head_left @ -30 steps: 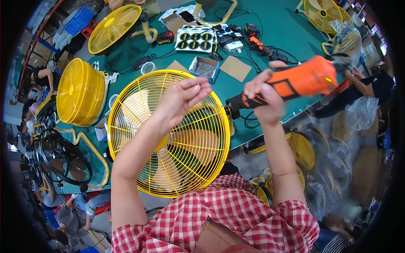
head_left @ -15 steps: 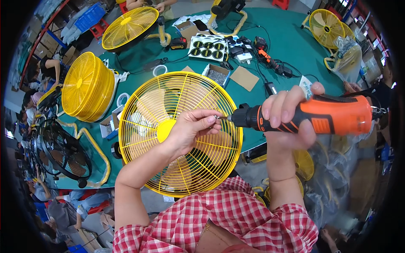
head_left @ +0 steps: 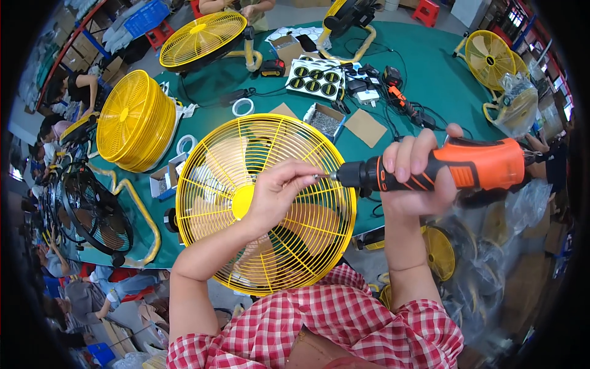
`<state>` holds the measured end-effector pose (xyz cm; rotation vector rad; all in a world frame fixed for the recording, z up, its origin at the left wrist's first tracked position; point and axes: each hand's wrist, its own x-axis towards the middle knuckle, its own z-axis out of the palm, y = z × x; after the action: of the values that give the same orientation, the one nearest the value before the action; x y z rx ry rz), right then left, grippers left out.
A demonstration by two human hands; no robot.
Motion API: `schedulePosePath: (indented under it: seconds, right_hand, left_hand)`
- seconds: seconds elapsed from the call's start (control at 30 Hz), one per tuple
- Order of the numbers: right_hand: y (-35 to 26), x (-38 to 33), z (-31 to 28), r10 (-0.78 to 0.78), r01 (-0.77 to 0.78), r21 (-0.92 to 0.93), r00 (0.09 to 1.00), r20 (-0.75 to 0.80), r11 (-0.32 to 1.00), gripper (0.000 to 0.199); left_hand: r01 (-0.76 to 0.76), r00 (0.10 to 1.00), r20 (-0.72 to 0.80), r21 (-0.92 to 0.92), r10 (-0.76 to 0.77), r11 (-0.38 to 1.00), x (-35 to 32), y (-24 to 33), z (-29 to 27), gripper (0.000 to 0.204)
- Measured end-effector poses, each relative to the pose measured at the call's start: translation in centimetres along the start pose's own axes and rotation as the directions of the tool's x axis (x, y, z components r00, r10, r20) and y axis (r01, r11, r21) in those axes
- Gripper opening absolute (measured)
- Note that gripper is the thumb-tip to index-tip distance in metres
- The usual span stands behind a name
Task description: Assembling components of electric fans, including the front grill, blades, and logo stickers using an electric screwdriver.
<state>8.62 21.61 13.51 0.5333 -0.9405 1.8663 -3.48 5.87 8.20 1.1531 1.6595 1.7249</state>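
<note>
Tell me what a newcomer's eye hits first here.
Likely the orange and black power drill in the right hand, right of centre, its front end pointing at the left hand. Beneath the left hand, the large round yellow wire-caged fan fills the middle. Then a stack of round yellow wire grilles, upper left on the green table.

My right fingers [head_left: 409, 161] are wrapping smooth orange and black plastic on the power screwdriver [head_left: 473, 166]. The yellow wire guard [head_left: 244, 202] is gleaming like glossy coated metal, while the desk [head_left: 442, 77] is looking smooth and my shirt [head_left: 258, 320] is showing matt cloth.
</note>
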Motion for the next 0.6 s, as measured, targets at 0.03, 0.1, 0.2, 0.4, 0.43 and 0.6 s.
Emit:
schedulePosePath:
  seconds: [0.03, 0.1, 0.2, 0.4, 0.43, 0.6]
  right_hand:
    - [0.6, 0.6, 0.2, -0.045, 0.042, -0.068, 0.998, -0.035, 0.997, 0.049]
    - [1.4, 1.9, -0.5, -0.051, 0.051, -0.094, 0.999, 0.004, 0.994, 0.049]
    - [3.5, 3.9, -2.1, -0.037, 0.051, -0.146, 0.995, 0.097, 0.988, 0.049]
    - [9.0, 6.2, -4.8, 0.184, -0.17, -0.318, 0.983, 0.013, 0.933, 0.048]
    - [10.0, 6.4, -5.4, 0.165, -0.145, -0.349, 0.986, 0.03, 0.926, 0.046]
    - [12.9, 6.7, -7.5, 0.219, -0.149, -0.468, 0.971, 0.099, 0.871, 0.043]
  left_hand:
    - [-0.012, 1.0, -0.021, -0.016, 0.011, 1.0, 1.1, -0.4, -0.2, 0.013]
    - [-0.161, 0.987, 0.036, 0.222, 0.157, 0.962, 3.7, -1.0, -1.4, 0.012]
    - [-0.18, 0.981, 0.139, 0.383, 0.136, 0.906, 7.4, -1.1, -3.0, 0.018]
    - [-0.448, 0.881, 0.433, 0.629, 0.192, 0.635, 12.9, -4.3, -6.6, 0.042]
    - [-0.399, 0.893, 0.433, 0.64, 0.121, 0.657, 13.4, -4.5, -6.6, 0.044]
    - [-0.337, 0.883, 0.469, 0.66, -0.017, 0.672, 14.9, -7.0, -7.0, 0.045]
